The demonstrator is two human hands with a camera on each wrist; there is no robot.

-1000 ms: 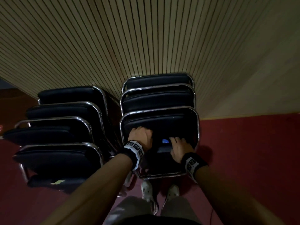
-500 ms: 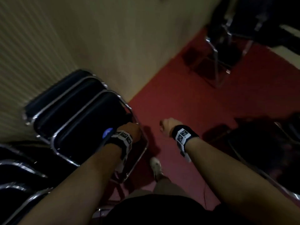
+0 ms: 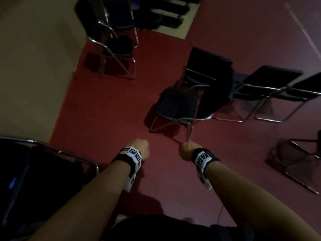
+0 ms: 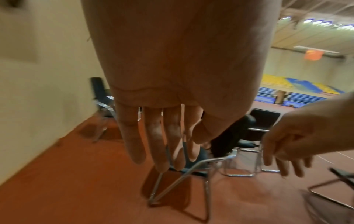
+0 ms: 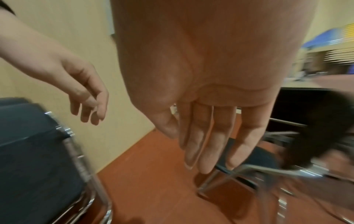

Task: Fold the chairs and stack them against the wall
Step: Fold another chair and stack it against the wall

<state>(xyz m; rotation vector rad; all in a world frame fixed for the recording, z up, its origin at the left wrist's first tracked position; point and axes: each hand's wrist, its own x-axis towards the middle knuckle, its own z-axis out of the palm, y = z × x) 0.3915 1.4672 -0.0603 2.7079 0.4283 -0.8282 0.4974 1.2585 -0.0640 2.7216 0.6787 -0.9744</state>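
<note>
The red floor [image 3: 107, 105] spreads beneath both hands; folded chairs [image 3: 43, 171] lean stacked at the wall [image 3: 31, 70], left of the left hand [image 3: 139, 148]; an unfolded chair [image 3: 177, 105] stands ahead of the right hand [image 3: 188, 150]; both hands hang empty, fingers loose and apart.

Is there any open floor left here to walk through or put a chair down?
Yes: bare red floor runs between the beige wall and the nearest unfolded chair, up to the chair by the wall. The right side is crowded with unfolded chairs. The stacked chairs fill the lower left.
</note>
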